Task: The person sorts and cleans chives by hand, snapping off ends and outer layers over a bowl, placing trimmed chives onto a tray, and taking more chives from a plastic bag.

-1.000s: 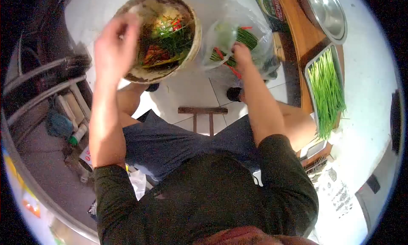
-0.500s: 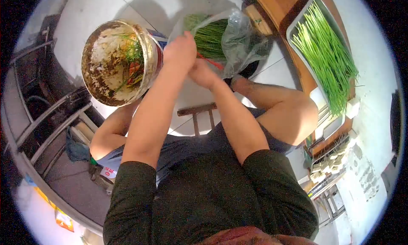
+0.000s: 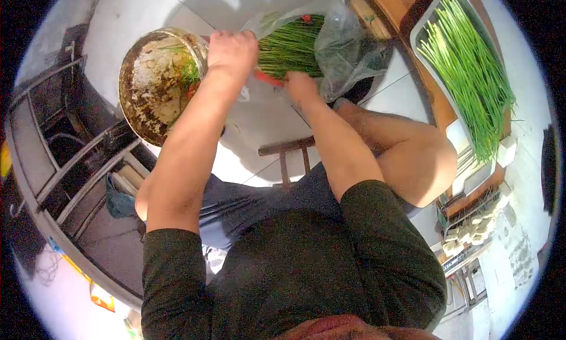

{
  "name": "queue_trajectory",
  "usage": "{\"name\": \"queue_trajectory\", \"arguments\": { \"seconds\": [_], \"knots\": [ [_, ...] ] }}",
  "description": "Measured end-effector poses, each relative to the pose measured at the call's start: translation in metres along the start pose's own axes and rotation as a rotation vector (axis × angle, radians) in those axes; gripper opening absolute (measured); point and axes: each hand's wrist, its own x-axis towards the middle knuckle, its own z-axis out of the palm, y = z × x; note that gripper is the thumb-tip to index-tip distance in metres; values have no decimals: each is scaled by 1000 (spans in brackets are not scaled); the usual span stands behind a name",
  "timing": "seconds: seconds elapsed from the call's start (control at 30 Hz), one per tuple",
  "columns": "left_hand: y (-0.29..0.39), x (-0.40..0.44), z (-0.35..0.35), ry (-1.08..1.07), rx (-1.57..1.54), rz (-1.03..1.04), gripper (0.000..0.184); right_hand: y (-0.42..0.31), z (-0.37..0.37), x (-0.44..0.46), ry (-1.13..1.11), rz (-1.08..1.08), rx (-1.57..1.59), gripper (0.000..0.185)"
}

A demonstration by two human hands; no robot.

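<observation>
I have a wooden bar (image 3: 287, 146) at 6 o'clock, then pale floor (image 3: 266, 117) with room for backing off. At 12, my right hand (image 3: 303, 89) pinches one end of a red strip (image 3: 269, 79); my left hand (image 3: 233, 52), at 11, curls near the other, its hold too blurred to tell. I judge the step to be working that strip beside the bagged green stems (image 3: 292, 50); the next move calls for an even pull. Edges: bucket (image 3: 144, 92) at 10, loose plastic bag (image 3: 340, 45) at 1, tray (image 3: 420, 34) at 2.
</observation>
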Motion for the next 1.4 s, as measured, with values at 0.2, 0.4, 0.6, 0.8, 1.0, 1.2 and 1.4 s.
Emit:
{"name": "queue_trajectory", "arguments": {
  "seconds": [0.2, 0.4, 0.6, 0.8, 1.0, 1.2, 1.4],
  "knots": [
    [-16, -3, -4, 138, -35, 0, 18, -7, 2, -4, -4, -134, -177, 18],
    [-17, -7, -3, 200, -57, 6, 20, -18, -23, 16, 207, -288, -194, 30],
    [-19, -10, 5, 274, -98, 0, 17, -16, -2, 25, 159, -536, -391, 34],
    [-16, -10, 5, 334, -145, -7, 14, -34, -5, 26, 64, -445, -447, 28],
    [-14, -11, 8, 364, -161, -3, 12, -28, -10, 33, -36, -448, -339, 24],
    [-17, -15, 8, 339, -164, -15, 12, -30, -24, 33, -144, -446, -398, 33],
    [-17, -14, 10, 370, -193, 0, 13, -30, -13, 35, -163, -460, -357, 30]
  ]
}}
